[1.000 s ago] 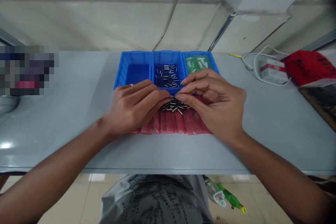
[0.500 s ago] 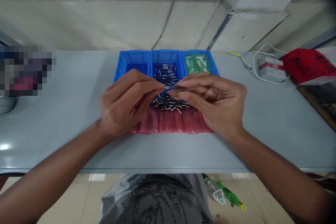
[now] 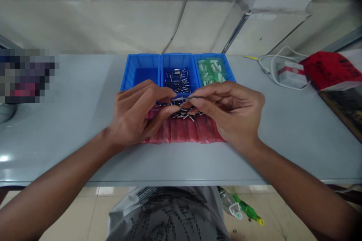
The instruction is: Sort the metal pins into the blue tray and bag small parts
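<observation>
My right hand (image 3: 236, 111) pinches a thin metal pin (image 3: 178, 99), silver with a dark end, between thumb and fingertips. Its silver end points toward my left hand (image 3: 135, 113), whose thumb and forefinger are apart around that end, with no clear grip on it. Just below the fingers lies a pile of similar silver-and-black pins (image 3: 185, 114), partly hidden by both hands. Along the near side of the pile runs a row of red plastic packets (image 3: 179, 131). More loose pins (image 3: 178, 81) lie in the middle blue bin (image 3: 177, 60) behind.
A left blue bin (image 3: 143, 63) and a right blue bin (image 3: 229, 71) flank the middle one; green bags with white pieces (image 3: 212, 69) fill the right. A white box (image 3: 292, 74), white cable (image 3: 273, 62) and red package (image 3: 328, 69) are on the right. Bottles (image 3: 246, 211) lie below the table.
My left thumb and forefinger have parted from the pin's end, the thumb moving down. The right hand still pinches the pin, almost in place.
</observation>
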Tool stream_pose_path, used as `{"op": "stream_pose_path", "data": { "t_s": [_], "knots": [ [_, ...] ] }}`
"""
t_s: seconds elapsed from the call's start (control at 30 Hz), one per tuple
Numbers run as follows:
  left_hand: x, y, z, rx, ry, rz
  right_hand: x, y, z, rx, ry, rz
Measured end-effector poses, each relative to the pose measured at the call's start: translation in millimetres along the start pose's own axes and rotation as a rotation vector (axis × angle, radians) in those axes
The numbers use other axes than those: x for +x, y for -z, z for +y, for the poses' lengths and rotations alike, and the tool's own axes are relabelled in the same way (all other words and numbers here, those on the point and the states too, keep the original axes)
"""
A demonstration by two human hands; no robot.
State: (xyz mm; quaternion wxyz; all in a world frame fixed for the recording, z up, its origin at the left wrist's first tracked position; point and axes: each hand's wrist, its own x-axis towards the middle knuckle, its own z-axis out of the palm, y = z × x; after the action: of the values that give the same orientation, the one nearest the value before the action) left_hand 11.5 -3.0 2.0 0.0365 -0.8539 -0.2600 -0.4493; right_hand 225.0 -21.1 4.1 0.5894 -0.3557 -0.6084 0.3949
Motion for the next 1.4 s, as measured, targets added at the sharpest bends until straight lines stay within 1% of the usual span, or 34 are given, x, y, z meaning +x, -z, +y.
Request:
{"op": "stream_pose_path", "data": {
  "t_s": [0.2,0.3,0.4,0.57,0.73,0.87,0.9,1.0,1.07,1.13,1.17,1.2,1.3,1.33,1.37,1.4],
  "knots": [
    [-2,0.1,-2,0.040,-0.004,0.041,0,0,2,0.081,-0.047,-0.072],
    [-2,0.7,-1,0.046,0.024,0.037,0,-1,3,0.113,-0.036,-0.054],
    [-1,1.4,1,0.104,0.041,0.031,0,-2,3,0.117,-0.044,-0.037],
    [0,1.9,-1,0.077,-0.010,0.016,-1,-2,1,0.123,-0.064,-0.069],
    [-1,2.0,-3,0.045,-0.016,0.021,-2,-1,0,0.132,-0.052,-0.073],
    [-1,2.3,-2,0.041,-0.036,-0.030,-1,0,4,0.128,-0.086,-0.120],
    [-1,2.5,-2,0.045,-0.030,-0.028,0,0,5,0.127,-0.087,-0.108],
    [-1,3.8,-2,0.078,0.024,0.031,5,2,8,0.134,-0.079,-0.008],
    [0,4.9,-1,0.122,0.064,0.057,9,6,8,0.117,-0.081,0.006],
    [1,5.6,0,0.160,0.084,0.064,12,12,8,-0.001,-0.067,-0.082],
    [2,5.6,0,0.165,0.088,0.061,13,15,8,-0.124,-0.026,-0.155],
    [3,5.3,0,0.165,0.091,0.054,13,17,8,-0.282,0.049,-0.242],
    [5,2.7,-3,0.171,0.101,0.004,10,21,14,-0.823,0.341,-0.535],
    [5,1.4,-5,0.174,0.112,-0.025,8,21,17,-0.946,0.411,-0.609],
    [5,0.0,-7,0.177,0.126,-0.060,7,20,20,-1.019,0.446,-0.668],
    [4,-1.5,-9,0.181,0.142,-0.098,5,20,23,-1.046,0.447,-0.695]
  ]
}}
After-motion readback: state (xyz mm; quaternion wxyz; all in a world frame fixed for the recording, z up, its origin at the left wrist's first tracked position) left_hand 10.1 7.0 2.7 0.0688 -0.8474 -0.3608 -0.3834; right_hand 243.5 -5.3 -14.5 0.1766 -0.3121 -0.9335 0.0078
